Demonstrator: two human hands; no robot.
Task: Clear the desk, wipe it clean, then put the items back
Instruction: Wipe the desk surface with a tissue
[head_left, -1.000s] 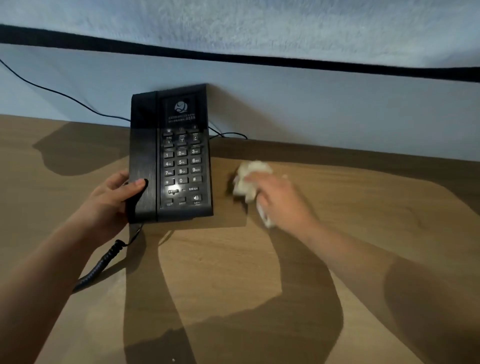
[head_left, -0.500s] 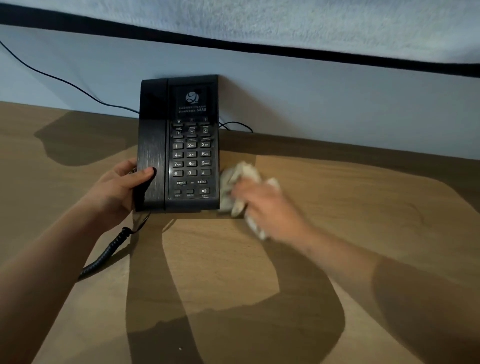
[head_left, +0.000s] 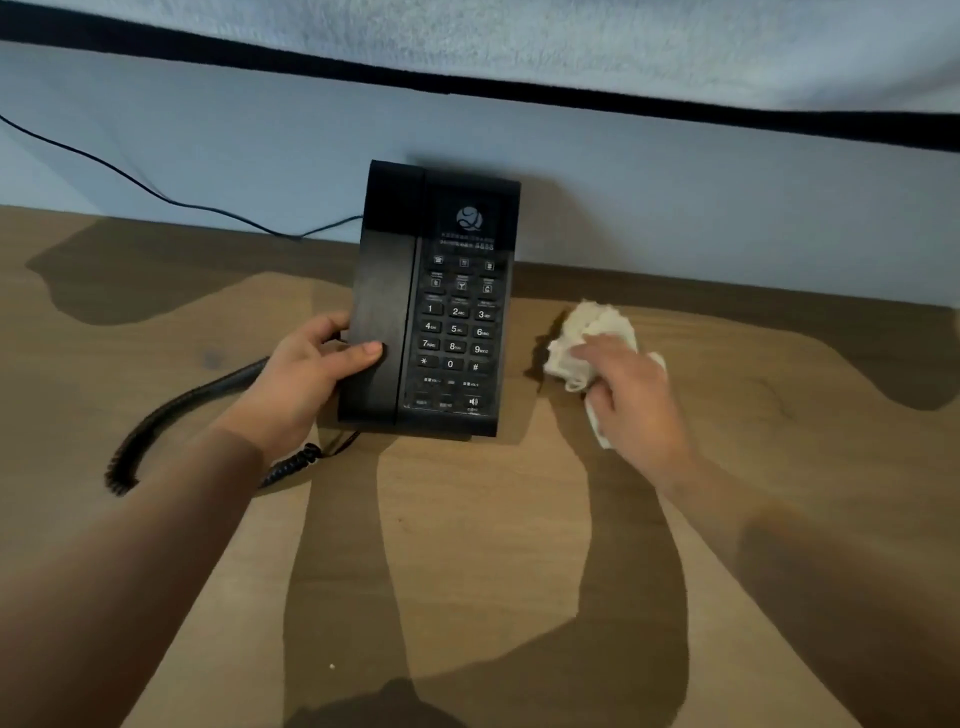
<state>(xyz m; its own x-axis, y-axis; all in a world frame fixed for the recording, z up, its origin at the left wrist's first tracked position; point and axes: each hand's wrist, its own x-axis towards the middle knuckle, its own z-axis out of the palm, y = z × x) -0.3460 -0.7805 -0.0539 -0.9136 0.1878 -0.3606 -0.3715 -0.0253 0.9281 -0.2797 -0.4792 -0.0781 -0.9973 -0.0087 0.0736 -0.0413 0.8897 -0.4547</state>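
**Wiping under way, phone held aside**

The left hand (head_left: 311, 374) grips the black desk phone (head_left: 441, 312) by its left edge, thumb curled over the front of the handset and fingers wrapped behind it. The phone sits near the back of the desk (head_left: 467, 545), close to the wall (head_left: 701, 208), with its top end raised toward the wall. Whether its near end rests on the wood or hangs just above it, I cannot tell. Its coiled cord (head_left: 171, 415) loops across the desk to the left, under the left forearm, and a thin cable (head_left: 156, 192) runs along the wall behind.

The right hand (head_left: 628, 400) holds a crumpled white cloth (head_left: 587, 338) against the desk, fingers bent over the wad and a tail of it trailing under the palm. The cloth lies just to the right of the phone, not touching it.

As a judgement, the task is in its middle stage. No other items show on the visible part of the desk, so the clearing looks largely done. The wiping is in progress around the phone. What seems left is the patch the phone covers, any unwiped stretches of the surface, then setting the phone down and returning whatever else belongs here, none of which is in view.
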